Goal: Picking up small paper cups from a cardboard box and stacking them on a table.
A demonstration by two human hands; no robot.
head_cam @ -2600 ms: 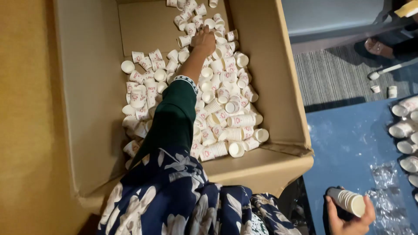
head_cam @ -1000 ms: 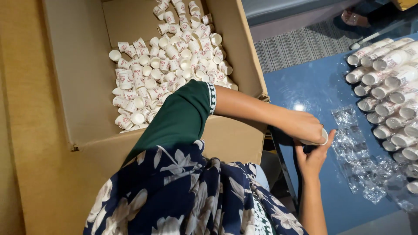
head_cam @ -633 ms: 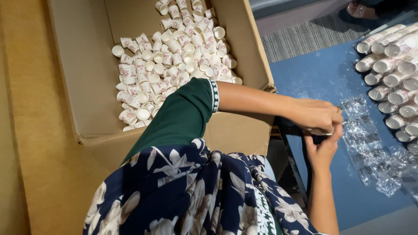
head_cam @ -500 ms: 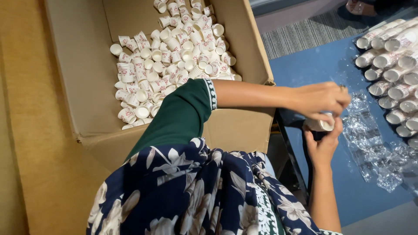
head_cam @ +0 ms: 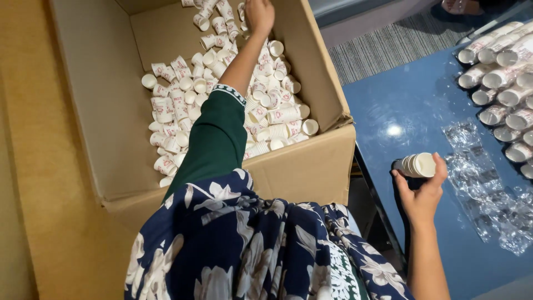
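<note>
A short stack of nested paper cups [head_cam: 417, 165] is held sideways by the right hand [head_cam: 423, 194] over the blue worktop [head_cam: 405, 105]; light and crushable, it is best gripped around the sides. The left hand [head_cam: 259, 15] is reaching among loose cups [head_cam: 222, 89] in the cardboard box [head_cam: 311, 166], its fingers' state hidden.

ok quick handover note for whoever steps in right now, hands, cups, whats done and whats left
Left hand: deep in the cardboard box, down among the loose paper cups; grip hidden.
Right hand: holds a short stack of cups on its side over the blue table.
Done: rows of stacked cups lie on the table's far side, beside empty plastic sleeves.
Left: many loose cups remain in the box.
</note>
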